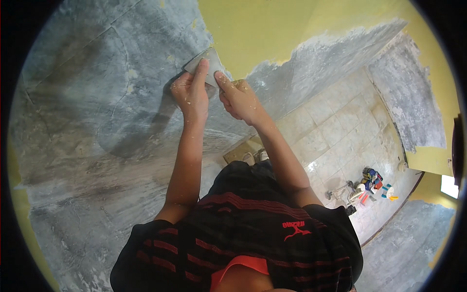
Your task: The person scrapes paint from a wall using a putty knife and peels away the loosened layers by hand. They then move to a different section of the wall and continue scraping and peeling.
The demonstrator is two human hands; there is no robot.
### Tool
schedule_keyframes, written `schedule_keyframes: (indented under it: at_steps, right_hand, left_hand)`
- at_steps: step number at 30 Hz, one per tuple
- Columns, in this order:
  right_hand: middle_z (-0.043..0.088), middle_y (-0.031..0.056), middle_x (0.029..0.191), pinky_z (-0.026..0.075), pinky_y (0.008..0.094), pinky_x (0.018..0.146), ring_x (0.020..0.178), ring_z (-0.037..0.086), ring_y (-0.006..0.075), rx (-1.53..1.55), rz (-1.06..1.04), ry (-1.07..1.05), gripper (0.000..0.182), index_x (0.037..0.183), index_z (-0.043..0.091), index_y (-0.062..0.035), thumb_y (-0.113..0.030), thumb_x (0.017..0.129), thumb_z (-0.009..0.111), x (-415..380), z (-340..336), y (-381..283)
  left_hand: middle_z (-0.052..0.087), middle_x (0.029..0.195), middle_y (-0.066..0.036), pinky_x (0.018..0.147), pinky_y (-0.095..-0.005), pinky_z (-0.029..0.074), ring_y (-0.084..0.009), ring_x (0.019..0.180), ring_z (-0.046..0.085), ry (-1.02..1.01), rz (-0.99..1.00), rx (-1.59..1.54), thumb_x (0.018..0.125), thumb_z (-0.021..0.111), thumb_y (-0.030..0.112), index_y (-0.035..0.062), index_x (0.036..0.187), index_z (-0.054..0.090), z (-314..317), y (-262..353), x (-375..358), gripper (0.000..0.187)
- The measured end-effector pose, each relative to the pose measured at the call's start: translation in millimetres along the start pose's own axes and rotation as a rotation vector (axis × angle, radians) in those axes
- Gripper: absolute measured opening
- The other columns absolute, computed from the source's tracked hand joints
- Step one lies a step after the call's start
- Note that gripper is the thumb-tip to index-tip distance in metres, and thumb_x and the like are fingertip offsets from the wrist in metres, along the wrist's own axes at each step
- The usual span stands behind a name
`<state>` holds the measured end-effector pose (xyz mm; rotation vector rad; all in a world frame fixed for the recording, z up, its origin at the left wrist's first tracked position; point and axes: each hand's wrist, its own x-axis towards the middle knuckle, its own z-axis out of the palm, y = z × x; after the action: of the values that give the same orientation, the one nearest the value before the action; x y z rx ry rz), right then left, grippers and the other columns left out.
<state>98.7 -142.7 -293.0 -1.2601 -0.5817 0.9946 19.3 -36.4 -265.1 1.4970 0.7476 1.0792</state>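
A flat grey scraper [209,68] is pressed against the wall where yellow paint [253,36] meets bare grey plaster [73,82]. My left hand [191,96] pinches the blade from its left side, one finger lying straight along its face. On the other side, my right hand [242,100] is closed on the lower right corner, with the thumb on top. Whether the scraper has a handle inside the right fist is hidden. Small pale paint flakes cling to both hands and forearms.
Below right lies a tiled floor [311,126] with a cluster of tools and containers [372,182] on it. Another partly stripped wall [406,87] stands at the right. My feet [255,156] show beneath my body, close to the wall.
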Motion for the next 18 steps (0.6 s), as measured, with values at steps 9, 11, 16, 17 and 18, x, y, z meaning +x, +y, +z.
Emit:
schedule_keyframes:
  at_steps: [9, 11, 16, 17, 18]
  right_hand:
    - [0.036, -0.0032, 0.048, 0.026, 0.0302, 0.042, 0.044, 0.034, 0.0094, -0.127, -0.097, 0.073, 0.074, 0.051, 0.044, -0.0139, -0.062, 0.107, 0.05, 6.1, -4.7, 7.8]
    - [0.036, -0.0035, 0.048, 0.026, 0.0296, 0.042, 0.044, 0.035, 0.0087, -0.091, 0.03, 0.057, 0.074, 0.051, 0.043, -0.0154, -0.063, 0.107, 0.05, 5.1, -9.4, 16.7]
    - [0.039, -0.0014, 0.047, 0.03, 0.0308, 0.043, 0.045, 0.037, 0.0099, -0.079, 0.044, 0.043, 0.075, 0.051, 0.044, -0.0131, -0.064, 0.105, 0.052, 4.4, -7.1, 5.8]
    - [0.04, 0.0008, 0.046, 0.034, 0.0327, 0.045, 0.045, 0.04, 0.0115, -0.089, 0.024, 0.047, 0.078, 0.05, 0.044, -0.0104, -0.066, 0.103, 0.053, 5.6, -6.5, 6.9]
    - [0.04, 0.0008, 0.046, 0.034, 0.0327, 0.045, 0.045, 0.04, 0.0115, -0.087, 0.031, 0.055, 0.078, 0.05, 0.044, -0.0104, -0.066, 0.103, 0.053, 7.1, -4.1, 5.7]
  left_hand:
    - [0.062, 0.069, 0.001, 0.059, -0.0286, 0.041, -0.0081, 0.064, 0.053, -0.011, -0.019, 0.033, 0.095, 0.081, 0.037, -0.001, 0.072, 0.069, 2.5, -7.3, -0.9, 0.046]
    - [0.063, 0.069, 0.001, 0.059, -0.028, 0.041, -0.0075, 0.065, 0.052, -0.021, -0.045, 0.04, 0.096, 0.08, 0.034, -0.0023, 0.074, 0.071, 0.8, -17.9, -5.1, 0.043]
    - [0.067, 0.072, 0.0, 0.059, -0.0256, 0.042, -0.006, 0.066, 0.054, 0.001, -0.016, 0.011, 0.097, 0.08, 0.029, -0.0032, 0.078, 0.075, 6.7, -5.9, -4.4, 0.038]
    - [0.067, 0.072, 0.0, 0.059, -0.0256, 0.042, -0.006, 0.066, 0.054, -0.009, -0.025, 0.009, 0.097, 0.08, 0.029, -0.0032, 0.078, 0.075, 7.2, -4.7, -2.5, 0.038]
    - [0.064, 0.072, 0.001, 0.06, -0.0259, 0.041, -0.0064, 0.066, 0.053, -0.009, -0.026, 0.004, 0.096, 0.081, 0.028, 0.0002, 0.076, 0.073, 4.7, -3.5, 0.3, 0.036]
